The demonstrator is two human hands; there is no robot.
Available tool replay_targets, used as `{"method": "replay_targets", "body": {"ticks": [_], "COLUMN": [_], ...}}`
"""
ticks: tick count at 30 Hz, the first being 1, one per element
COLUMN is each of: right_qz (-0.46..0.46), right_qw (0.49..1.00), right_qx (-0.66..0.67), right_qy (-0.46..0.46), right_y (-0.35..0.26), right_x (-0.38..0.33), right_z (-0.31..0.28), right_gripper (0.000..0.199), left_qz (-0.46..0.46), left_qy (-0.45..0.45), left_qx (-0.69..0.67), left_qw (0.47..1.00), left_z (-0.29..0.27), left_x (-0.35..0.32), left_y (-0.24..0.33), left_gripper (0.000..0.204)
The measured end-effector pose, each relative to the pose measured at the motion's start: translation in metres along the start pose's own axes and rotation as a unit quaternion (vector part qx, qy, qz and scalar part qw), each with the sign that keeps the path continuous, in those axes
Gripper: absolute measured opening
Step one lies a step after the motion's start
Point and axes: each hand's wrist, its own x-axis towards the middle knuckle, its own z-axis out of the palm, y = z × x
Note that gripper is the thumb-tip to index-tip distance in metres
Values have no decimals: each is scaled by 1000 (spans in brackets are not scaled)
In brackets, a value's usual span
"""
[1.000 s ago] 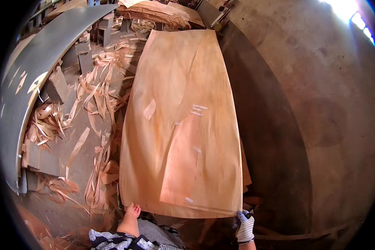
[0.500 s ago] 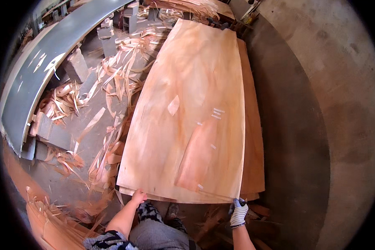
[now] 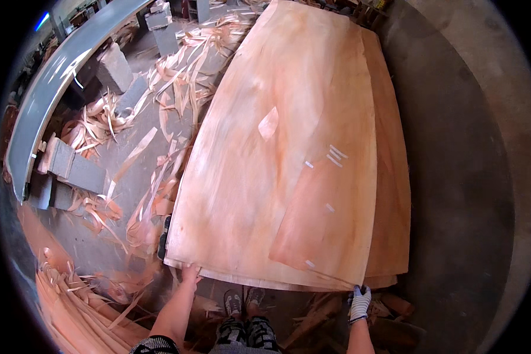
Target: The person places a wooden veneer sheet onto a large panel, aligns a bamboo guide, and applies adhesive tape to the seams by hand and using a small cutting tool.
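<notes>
A large, thin, pale wood veneer sheet (image 3: 253, 194) stretches away from me over a stack. It has a pinkish patch (image 3: 312, 218) with short white tape strips and a leaf-shaped patch (image 3: 268, 123). My bare left hand (image 3: 190, 275) pinches the sheet's near edge, close to the left corner. At the near right corner, my right hand (image 3: 359, 304), in a striped glove, is closed on the edge. Its fingertips are partly hidden. Under the sheet, a redder veneer sheet (image 3: 389, 177) sticks out on the right.
Veneer scraps (image 3: 189, 65) litter the floor on the left, around grey blocks (image 3: 113, 68) under a long grey panel (image 3: 41, 109). Bundled strips (image 3: 71, 312) lie at the lower left. A dark shoe-like thing (image 3: 163, 239) shows beside the sheet's left edge. Bare concrete floor (image 3: 454, 177) lies right.
The sheet's near right part and my right hand have shifted to the right in view. My left hand has moved slightly left, still at the near edge. My view has shifted too.
</notes>
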Motion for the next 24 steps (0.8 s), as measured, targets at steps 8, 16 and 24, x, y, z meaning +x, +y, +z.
{"method": "replay_targets", "body": {"ticks": [8,16,24], "right_qz": [3,-86,-31], "right_qw": [999,986,989], "right_qx": [27,79,72], "right_qy": [32,119,123], "right_y": [29,78,36], "right_x": [7,32,32], "right_z": [16,23,47], "right_gripper": [16,15,13], "left_qz": [-50,109,130], "left_qy": [-15,-176,-124], "left_qx": [-279,-400,-364], "left_qw": [959,893,914], "left_z": [-31,-47,-22], "left_x": [85,95,110], "left_y": [-37,-4,14], "left_gripper": [58,43,41]}}
